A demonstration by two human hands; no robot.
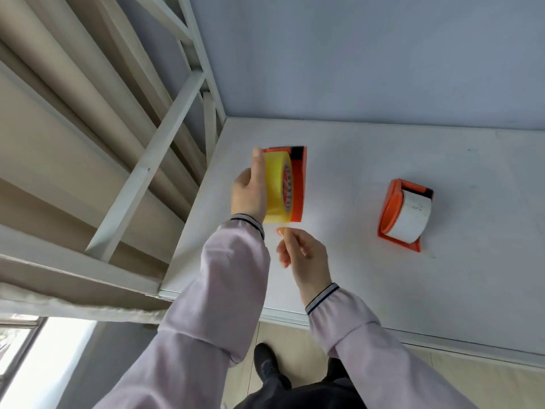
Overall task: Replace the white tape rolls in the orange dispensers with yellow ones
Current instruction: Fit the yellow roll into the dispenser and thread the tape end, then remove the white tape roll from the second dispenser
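An orange dispenser stands near the left edge of the white table, with a yellow tape roll seated in it. My left hand grips the dispenser and roll from the left side. Just below the roll, my right hand pinches the loose yellow tape end between thumb and fingers. A second orange dispenser lies to the right, holding a white tape roll; neither hand touches it.
White metal shelving bars run along the table's left side. A pale wall rises behind the table. The table's front edge is close to my body, with my shoe and tiled floor below.
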